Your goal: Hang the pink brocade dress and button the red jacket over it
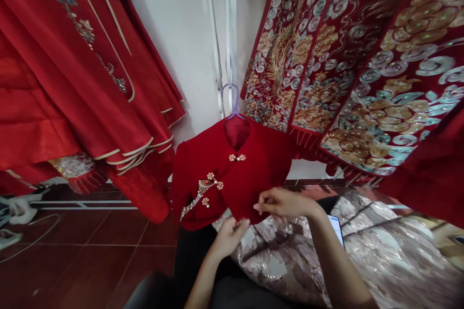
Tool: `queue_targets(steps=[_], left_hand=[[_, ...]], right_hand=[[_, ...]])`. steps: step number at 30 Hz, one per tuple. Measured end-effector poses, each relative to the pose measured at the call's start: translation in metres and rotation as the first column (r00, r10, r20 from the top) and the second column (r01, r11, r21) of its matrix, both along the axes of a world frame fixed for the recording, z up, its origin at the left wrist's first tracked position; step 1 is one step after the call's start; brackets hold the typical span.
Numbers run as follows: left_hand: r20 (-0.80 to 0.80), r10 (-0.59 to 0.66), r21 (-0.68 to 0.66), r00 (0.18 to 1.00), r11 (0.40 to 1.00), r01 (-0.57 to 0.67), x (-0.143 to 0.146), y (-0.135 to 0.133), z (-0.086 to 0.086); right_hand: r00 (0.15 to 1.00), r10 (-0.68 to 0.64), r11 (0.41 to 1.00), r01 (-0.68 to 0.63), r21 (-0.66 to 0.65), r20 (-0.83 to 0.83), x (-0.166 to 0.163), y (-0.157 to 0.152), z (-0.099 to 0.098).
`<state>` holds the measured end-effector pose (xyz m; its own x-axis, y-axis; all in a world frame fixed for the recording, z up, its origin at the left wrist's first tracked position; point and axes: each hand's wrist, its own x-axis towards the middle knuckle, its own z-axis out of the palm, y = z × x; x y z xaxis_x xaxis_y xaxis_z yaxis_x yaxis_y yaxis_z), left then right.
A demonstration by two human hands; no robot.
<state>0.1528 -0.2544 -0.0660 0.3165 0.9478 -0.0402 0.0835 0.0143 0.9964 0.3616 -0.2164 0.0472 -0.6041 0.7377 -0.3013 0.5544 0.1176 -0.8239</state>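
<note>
A short red jacket (250,178) with pearl-and-gold flower trim hangs on a purple wire hanger (235,101) in front of me. At its lower hem, the fingers of my left hand (229,237) are closed on the edge of the cloth. To the right and slightly higher is my right hand (284,203), its thumb and forefinger pinched in front of the jacket's lower right part. Whatever lies in that pinch is too small to make out. Shiny patterned silver-pink fabric (275,251) spreads beneath both hands, over my lap.
Red garments with cream piping (108,82) hang at left; a heavily embroidered red garment (348,67) hangs at right. White metal rails (227,24) stand behind the hanger. A phone (336,229) lies beside my right forearm. White shoes (21,212) are on the tiled floor (90,251).
</note>
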Motion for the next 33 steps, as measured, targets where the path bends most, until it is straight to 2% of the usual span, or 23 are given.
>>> queue_targets(steps=[2,4,7,10,13,15,17,20,23,27,29,31,33], left_hand=[[0.005,0.075,0.025,0.997,0.997,-0.075,-0.012,-0.005,0.007],[-0.001,0.092,0.068,0.996,0.993,-0.092,-0.021,-0.009,0.015],[-0.046,0.115,0.142,0.992,0.984,-0.107,-0.024,-0.014,0.014],[-0.053,0.231,0.152,0.972,0.964,-0.220,-0.017,-0.014,-0.002],[-0.005,0.341,0.011,0.940,0.940,-0.341,-0.011,-0.011,-0.015],[0.030,0.412,-0.018,0.911,0.911,-0.411,-0.010,-0.011,-0.015],[0.096,0.463,0.026,0.881,0.884,-0.467,-0.011,-0.013,-0.010],[0.188,0.466,0.083,0.865,0.870,-0.486,-0.013,-0.020,0.000],[0.178,0.471,0.144,0.864,0.856,-0.496,-0.017,-0.023,0.004],[0.139,0.517,0.254,0.845,0.806,-0.535,-0.024,-0.021,0.002],[0.121,0.532,0.304,0.838,0.784,-0.542,-0.026,-0.019,0.000],[0.101,0.540,0.316,0.835,0.779,-0.542,-0.027,-0.017,-0.002],[0.087,0.550,0.304,0.831,0.780,-0.548,-0.026,-0.016,-0.003]], right_hand=[[0.999,0.033,0.998,-0.034,0.044,0.010,-0.005,-0.004,0.004],[0.991,0.129,0.987,-0.125,0.105,-0.038,-0.014,-0.012,0.013],[0.970,0.232,0.949,-0.209,0.238,-0.074,-0.030,-0.025,0.023],[0.986,0.168,0.932,-0.150,0.330,-0.025,-0.043,-0.028,0.015],[0.996,0.087,0.937,-0.093,0.336,0.034,-0.051,-0.018,-0.007],[0.997,0.056,0.936,-0.070,0.344,0.052,-0.055,-0.011,-0.022],[0.999,0.022,0.929,-0.036,0.369,0.042,-0.059,-0.008,-0.032],[0.999,-0.038,0.919,0.035,0.392,0.000,-0.067,-0.013,-0.038],[0.997,-0.061,0.906,0.078,0.415,-0.054,-0.073,-0.026,-0.039],[0.993,0.064,0.883,-0.012,0.470,-0.096,-0.075,-0.034,-0.036],[0.982,0.120,0.892,-0.042,0.449,-0.145,-0.075,-0.030,-0.037],[0.982,0.052,0.918,0.024,0.397,-0.179,-0.077,-0.023,-0.041],[0.982,-0.075,0.933,0.131,0.334,-0.176,-0.081,-0.014,-0.048]])
